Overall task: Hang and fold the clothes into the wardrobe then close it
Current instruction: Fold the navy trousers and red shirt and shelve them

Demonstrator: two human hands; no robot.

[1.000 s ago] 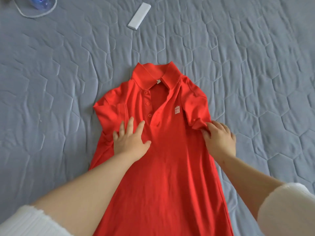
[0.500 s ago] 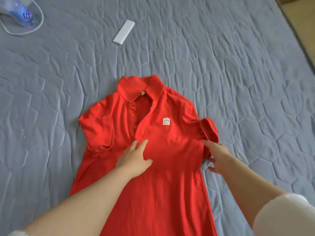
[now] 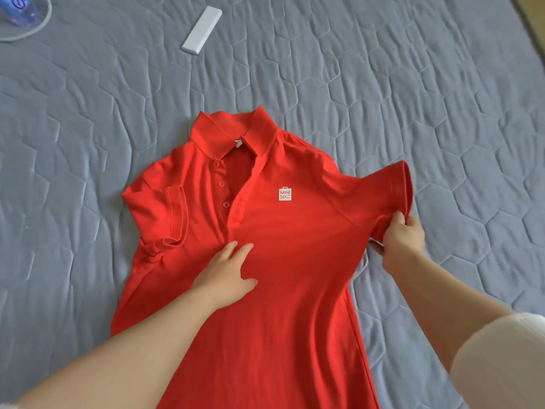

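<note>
A red polo shirt [image 3: 295, 237] with a small white chest logo lies front up on the bed, collar pointing away from me. My left hand [image 3: 227, 273] rests flat on the shirt's middle, just below the button placket, fingers apart. My right hand [image 3: 402, 237] pinches the lower edge of the shirt's right-side sleeve, which is spread out toward the right and slightly lifted. The other sleeve lies folded inward over the chest. The shirt's hem runs out of view at the bottom.
The grey quilted bedspread [image 3: 413, 98] fills the view. A white remote-like bar [image 3: 202, 30] lies beyond the collar. A blue bottle [image 3: 19, 8] and a white cable loop sit at the top left corner. Floor shows at the top right.
My right hand has taken the right-side sleeve and pulled it out to the right, unfolding it. My left hand slid from the left chest to the middle.
</note>
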